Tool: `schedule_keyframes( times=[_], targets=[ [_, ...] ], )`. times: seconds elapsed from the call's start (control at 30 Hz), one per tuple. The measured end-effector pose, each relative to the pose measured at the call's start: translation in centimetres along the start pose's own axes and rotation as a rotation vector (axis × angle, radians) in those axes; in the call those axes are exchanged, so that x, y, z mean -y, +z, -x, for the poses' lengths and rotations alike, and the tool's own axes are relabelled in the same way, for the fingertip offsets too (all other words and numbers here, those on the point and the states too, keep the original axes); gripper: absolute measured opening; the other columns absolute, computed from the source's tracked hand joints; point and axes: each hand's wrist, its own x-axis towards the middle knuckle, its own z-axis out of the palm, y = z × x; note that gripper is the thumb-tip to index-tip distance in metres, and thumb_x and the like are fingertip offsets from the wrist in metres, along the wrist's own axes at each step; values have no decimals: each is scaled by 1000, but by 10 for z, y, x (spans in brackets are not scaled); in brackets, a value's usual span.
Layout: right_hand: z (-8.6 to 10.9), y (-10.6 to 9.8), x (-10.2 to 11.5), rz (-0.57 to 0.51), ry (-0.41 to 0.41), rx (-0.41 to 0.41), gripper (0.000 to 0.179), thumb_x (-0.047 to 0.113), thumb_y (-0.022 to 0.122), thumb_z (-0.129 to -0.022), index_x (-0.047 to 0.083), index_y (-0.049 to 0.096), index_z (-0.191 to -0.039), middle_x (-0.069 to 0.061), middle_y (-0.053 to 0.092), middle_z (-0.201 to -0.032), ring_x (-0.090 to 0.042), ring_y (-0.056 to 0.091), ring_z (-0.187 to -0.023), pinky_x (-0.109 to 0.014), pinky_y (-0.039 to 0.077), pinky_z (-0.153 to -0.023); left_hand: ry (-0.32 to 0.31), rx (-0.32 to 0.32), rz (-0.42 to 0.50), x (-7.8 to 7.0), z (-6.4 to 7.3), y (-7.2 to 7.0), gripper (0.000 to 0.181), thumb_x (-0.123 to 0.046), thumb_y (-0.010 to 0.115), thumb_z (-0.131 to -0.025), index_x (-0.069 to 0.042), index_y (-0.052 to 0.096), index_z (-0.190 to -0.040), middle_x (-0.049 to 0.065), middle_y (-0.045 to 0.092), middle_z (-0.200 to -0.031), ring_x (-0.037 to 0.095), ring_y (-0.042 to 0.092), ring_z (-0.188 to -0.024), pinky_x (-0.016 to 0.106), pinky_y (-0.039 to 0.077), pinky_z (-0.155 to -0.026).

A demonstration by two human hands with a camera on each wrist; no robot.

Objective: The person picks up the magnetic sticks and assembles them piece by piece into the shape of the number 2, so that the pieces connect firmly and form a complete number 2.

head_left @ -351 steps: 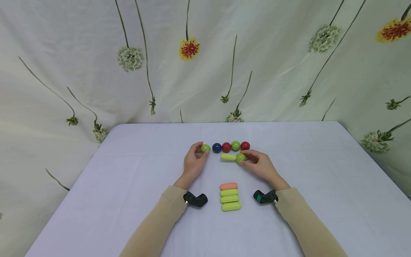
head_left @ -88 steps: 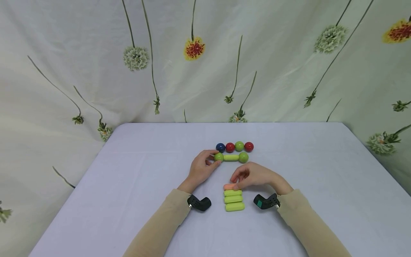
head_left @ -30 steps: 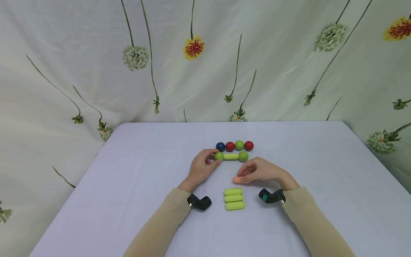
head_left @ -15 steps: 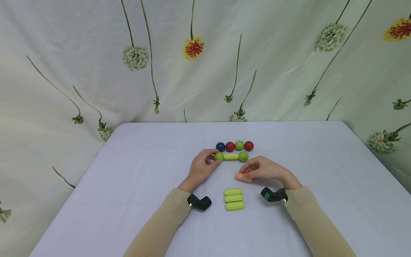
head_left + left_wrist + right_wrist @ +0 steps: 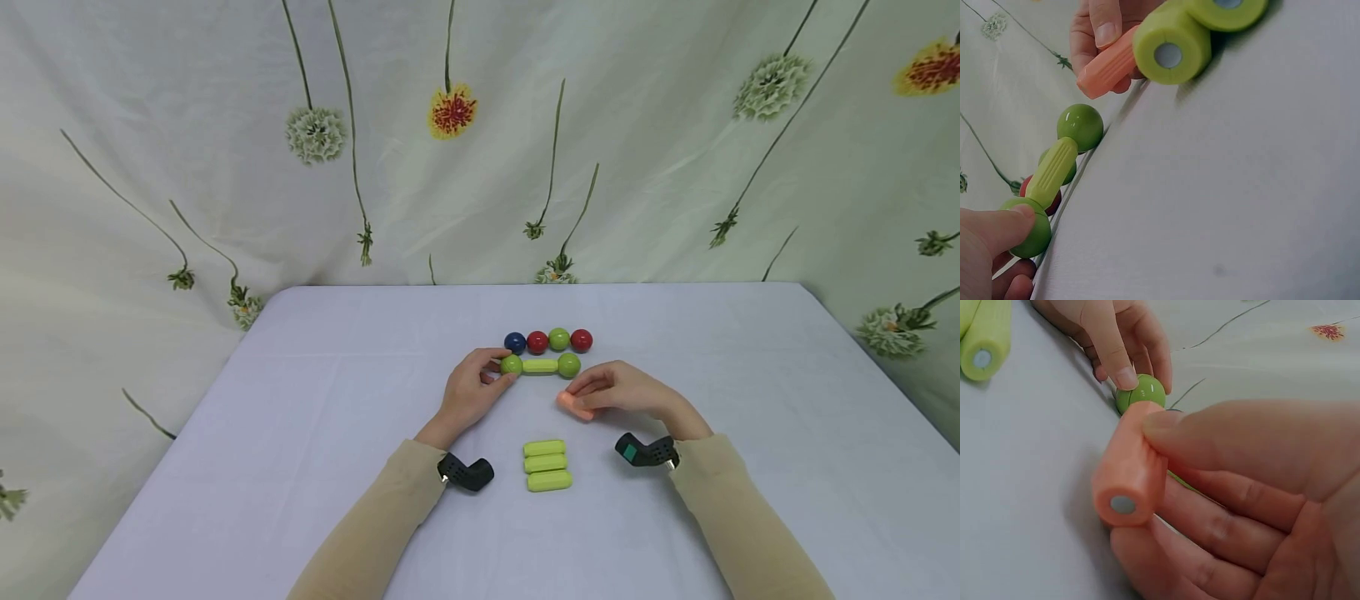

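My left hand (image 5: 468, 390) pinches a green ball (image 5: 512, 364) between thumb and fingers. That ball sits at the left end of a yellow-green magnetic rod (image 5: 540, 366), whose other end meets a second green ball (image 5: 569, 365). Nearer the body and to the right, my right hand (image 5: 626, 388) grips an orange magnetic rod (image 5: 575, 407) between thumb and fingers, tilted, just in front of that second ball. The right wrist view shows a grey metal disc in the end face of the orange rod (image 5: 1127, 465). Part of the held ball is hidden by the left fingers.
Behind the joined piece a row holds a blue ball (image 5: 514, 342), two red balls and a green ball (image 5: 558, 339). Three yellow-green rods (image 5: 545, 463) lie side by side closer to the body. A flowered cloth (image 5: 645, 167) hangs behind the white table (image 5: 360, 417).
The left green ball has joined the rod's left end. My right hand has picked up the orange rod from the stack and moved it away and rightward, turning it. The left hand lately keeps still.
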Motion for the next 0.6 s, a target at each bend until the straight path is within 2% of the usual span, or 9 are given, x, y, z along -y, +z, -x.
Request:
schedule_keyframes(
  times=[0.17,0.6],
  targets=[
    [0,-1,0,-36,44,-24,34,16,65,-87,-5,62,-114,-10,67,-100,-16,59,-81,-27,52,-72,-5,5,3,0,0,0,34,-16,70,-85,-9,63,-117,6,62,-106,16,59,-91,26,50,-73],
    [0,-2,-1,-84,92,-79,40,17,66,-87,-8,59,-117,-9,66,-96,-16,60,-76,-27,53,-69,13,-7,3,0,0,0,34,-15,70,-85,-8,63,-117,7,62,-106,18,59,-91,28,51,-73]
  ],
)
